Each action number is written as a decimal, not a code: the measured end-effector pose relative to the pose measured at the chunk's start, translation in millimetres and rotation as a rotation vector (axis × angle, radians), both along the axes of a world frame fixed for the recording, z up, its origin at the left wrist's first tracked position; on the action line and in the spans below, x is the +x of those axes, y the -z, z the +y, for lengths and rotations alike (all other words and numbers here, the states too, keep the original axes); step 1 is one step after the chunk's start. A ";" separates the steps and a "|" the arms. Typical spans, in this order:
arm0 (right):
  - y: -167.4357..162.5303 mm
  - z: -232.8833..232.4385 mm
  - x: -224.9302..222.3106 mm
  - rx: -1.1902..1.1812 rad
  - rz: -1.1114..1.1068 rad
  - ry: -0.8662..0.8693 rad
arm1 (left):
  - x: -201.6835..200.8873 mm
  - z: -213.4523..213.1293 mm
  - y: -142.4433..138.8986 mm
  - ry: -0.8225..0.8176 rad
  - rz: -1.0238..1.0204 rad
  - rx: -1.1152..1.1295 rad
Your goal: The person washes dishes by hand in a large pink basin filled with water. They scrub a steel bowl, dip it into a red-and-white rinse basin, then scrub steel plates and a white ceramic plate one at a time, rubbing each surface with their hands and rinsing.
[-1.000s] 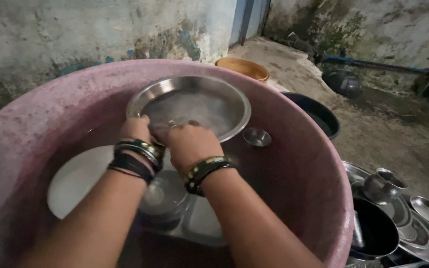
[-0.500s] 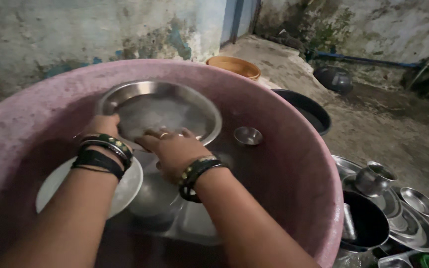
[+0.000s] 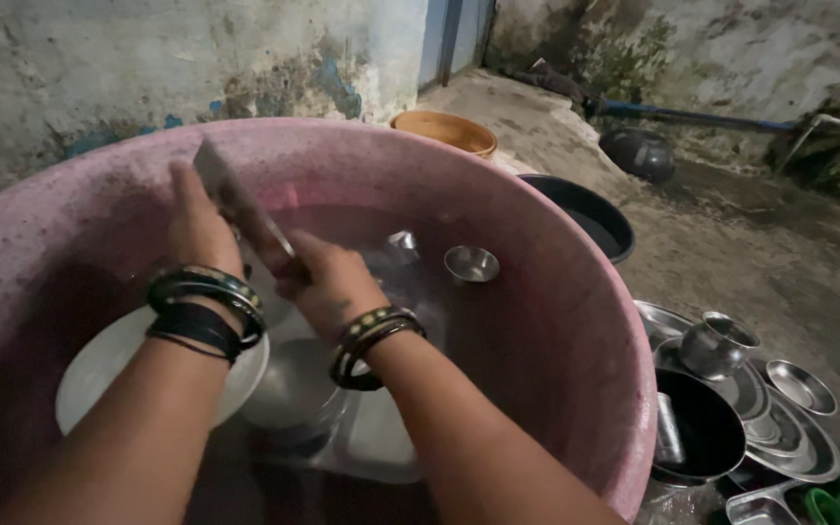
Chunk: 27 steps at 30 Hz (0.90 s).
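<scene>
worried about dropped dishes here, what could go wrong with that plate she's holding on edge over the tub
1. The steel plate stands on edge between the left hand and right hand; wet, it could slip from that grip.
2. If it falls, it would likely hit the white plate or small steel bowl in the pink tub, maybe chipping or denting them.

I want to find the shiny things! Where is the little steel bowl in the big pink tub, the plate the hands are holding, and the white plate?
little steel bowl [image 3: 471, 262], head view, on its inside.
steel plate [image 3: 241, 209], head view, on its tilted face between the hands.
white plate [image 3: 99, 369], head view, on its bare left part.
</scene>
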State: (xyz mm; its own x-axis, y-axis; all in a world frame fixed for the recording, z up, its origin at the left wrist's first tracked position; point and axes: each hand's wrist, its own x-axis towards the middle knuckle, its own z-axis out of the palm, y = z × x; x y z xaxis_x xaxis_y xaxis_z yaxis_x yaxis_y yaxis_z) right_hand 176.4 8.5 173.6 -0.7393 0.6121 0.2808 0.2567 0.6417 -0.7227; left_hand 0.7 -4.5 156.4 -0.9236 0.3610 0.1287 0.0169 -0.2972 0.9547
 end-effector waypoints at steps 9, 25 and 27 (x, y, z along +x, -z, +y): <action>16.3 27.8 -8.2 -0.991 0.806 -0.195 | -36.6 29.0 66.3 0.032 -0.160 -0.224; 123.1 64.3 -14.0 -1.437 0.305 0.385 | 3.0 -38.8 -1.0 -0.353 -0.451 -0.105; 139.9 79.1 -18.5 -1.482 0.418 0.483 | 11.7 -42.7 -11.2 -0.357 -0.419 -0.142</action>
State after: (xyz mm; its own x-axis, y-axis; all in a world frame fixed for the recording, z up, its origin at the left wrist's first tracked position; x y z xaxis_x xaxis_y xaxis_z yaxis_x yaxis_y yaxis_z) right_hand 157.9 87.6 33.6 -0.4338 0.6561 -0.6175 -0.1469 -0.7277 -0.6700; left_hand 12.3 -47.1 167.6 -0.9533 0.0037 -0.3022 -0.2961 -0.2112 0.9315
